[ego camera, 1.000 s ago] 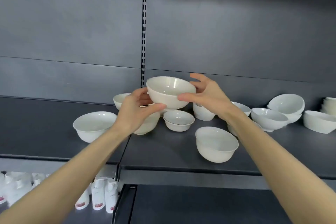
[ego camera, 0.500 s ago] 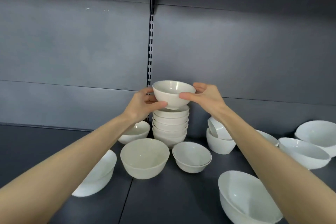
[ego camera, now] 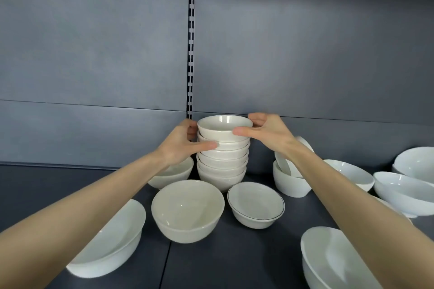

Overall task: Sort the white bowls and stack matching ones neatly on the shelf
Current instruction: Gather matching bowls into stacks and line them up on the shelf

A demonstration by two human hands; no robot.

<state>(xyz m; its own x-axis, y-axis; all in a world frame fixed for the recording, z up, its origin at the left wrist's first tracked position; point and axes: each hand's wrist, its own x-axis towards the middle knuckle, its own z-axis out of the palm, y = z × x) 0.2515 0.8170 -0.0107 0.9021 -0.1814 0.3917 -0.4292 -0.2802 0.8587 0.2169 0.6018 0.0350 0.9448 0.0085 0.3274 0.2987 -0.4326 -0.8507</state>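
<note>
A stack of several cream-white bowls (ego camera: 222, 166) stands at the back of the dark shelf (ego camera: 211, 263), against the rear panel. The top bowl (ego camera: 223, 128) sits nested on the stack. My left hand (ego camera: 182, 145) grips the stack's left side, thumb across the second bowl. My right hand (ego camera: 267, 134) holds the top bowl's right rim, thumb on its front. In front stand a large cream bowl (ego camera: 187, 210) and a smaller bowl with a dark rim line (ego camera: 256, 205).
More white bowls lie around: one behind my left wrist (ego camera: 173, 175), a wide one under my left forearm (ego camera: 112, 241), a tilted pair (ego camera: 290, 182) right of the stack, several wide ones at the right (ego camera: 404, 191), one at the lower right (ego camera: 333, 263). A slotted upright (ego camera: 190, 54) runs up the back.
Both hands have lowered the bowl from above the stack onto its top. The view has moved closer to the shelf.
</note>
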